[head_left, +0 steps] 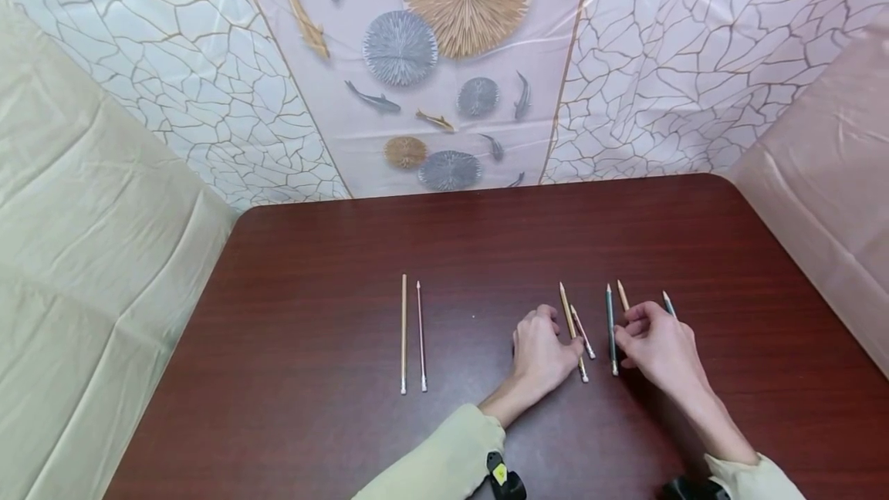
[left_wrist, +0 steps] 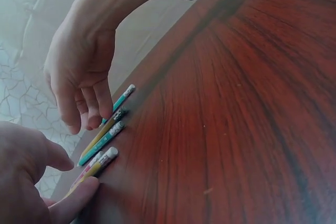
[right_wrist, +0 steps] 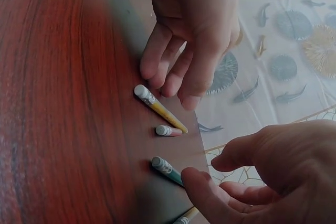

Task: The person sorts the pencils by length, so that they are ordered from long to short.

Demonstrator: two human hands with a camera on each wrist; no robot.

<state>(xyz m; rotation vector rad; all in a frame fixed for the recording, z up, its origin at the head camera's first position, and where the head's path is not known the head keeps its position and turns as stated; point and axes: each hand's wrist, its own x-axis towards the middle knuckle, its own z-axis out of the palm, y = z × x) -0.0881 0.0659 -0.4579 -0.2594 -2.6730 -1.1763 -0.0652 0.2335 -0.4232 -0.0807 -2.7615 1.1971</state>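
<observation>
My left hand (head_left: 545, 349) is beside a yellow pencil (head_left: 566, 311), fingers loosely bent, with its thumb overlapping the pencil in the head view. A shorter pink pencil (head_left: 585, 336) lies right against that yellow one. To the right, my right hand (head_left: 663, 349) hovers with relaxed fingers among more pencils. Its thumb and fingertips are right at a teal pencil (head_left: 610, 322). A second yellow pencil (head_left: 622, 294) and another teal pencil (head_left: 668, 302) are partly hidden by this hand. White eraser ends of several pencils, such as the teal one's (right_wrist: 158, 161), show in the right wrist view.
Farther left on the dark red-brown table (head_left: 292, 315) lie a long tan pencil (head_left: 403, 334) and a pink pencil (head_left: 420, 338), side by side and apart. Patterned cloth (head_left: 444, 99) hangs behind the table, and pale cloth covers both sides.
</observation>
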